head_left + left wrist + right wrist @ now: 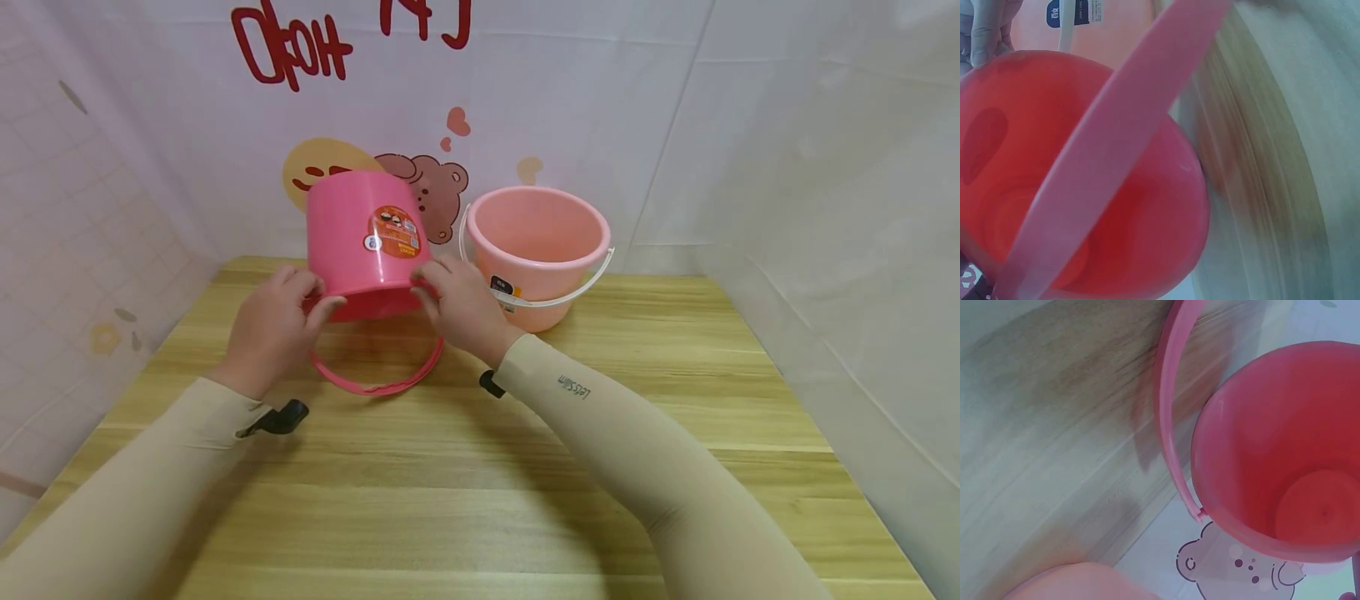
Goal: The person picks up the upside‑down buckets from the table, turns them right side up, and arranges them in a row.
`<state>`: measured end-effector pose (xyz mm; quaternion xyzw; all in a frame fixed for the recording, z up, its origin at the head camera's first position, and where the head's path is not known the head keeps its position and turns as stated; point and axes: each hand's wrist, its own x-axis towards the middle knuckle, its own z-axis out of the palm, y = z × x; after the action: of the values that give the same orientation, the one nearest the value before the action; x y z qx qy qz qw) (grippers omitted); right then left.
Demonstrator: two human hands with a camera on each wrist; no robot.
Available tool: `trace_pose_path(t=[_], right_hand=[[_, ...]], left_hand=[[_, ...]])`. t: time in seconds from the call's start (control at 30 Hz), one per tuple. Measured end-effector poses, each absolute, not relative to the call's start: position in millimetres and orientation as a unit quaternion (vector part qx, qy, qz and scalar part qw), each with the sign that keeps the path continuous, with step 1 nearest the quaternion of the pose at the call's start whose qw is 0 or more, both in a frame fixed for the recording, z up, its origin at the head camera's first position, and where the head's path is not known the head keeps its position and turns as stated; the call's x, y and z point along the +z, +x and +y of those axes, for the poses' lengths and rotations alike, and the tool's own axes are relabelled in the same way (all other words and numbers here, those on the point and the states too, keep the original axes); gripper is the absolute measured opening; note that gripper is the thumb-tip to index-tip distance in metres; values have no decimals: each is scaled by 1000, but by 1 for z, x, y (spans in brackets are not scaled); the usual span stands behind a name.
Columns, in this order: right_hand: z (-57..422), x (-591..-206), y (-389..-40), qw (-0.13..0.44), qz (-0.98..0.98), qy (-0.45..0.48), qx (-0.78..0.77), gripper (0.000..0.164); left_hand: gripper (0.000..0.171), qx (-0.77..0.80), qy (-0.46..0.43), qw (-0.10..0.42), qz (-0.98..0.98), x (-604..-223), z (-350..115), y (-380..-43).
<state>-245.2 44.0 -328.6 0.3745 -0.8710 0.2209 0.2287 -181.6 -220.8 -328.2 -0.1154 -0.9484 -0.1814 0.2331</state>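
A hot pink bucket (348,225) with a round label is tipped over, its base up and its mouth facing down toward me. My left hand (273,321) grips the rim at the left side. On the right side of the rim, my right hand (465,304) pinches the edge between thumb and fingers. The bucket's pink handle (375,388) hangs in a loop below the mouth. The left wrist view looks into the bucket (1169,250), with the handle (1110,144) crossing in front. A round base shows inside the bucket (1241,469) in the right wrist view.
A light pink bucket (543,318) stands upright just right of my right hand, its white handle (551,302) hanging down in front. Both buckets are toward the back of the wooden table (420,500). A white printed cloth wall (585,100) rises behind, with side walls left and right.
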Motion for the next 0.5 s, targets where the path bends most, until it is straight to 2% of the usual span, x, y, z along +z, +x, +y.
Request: trace_pose_path(t=[0.5], right_hand=[[45, -328, -247, 255, -858, 377, 239, 18]], left_hand=[[29, -202, -116, 257, -938, -322, -218, -179]])
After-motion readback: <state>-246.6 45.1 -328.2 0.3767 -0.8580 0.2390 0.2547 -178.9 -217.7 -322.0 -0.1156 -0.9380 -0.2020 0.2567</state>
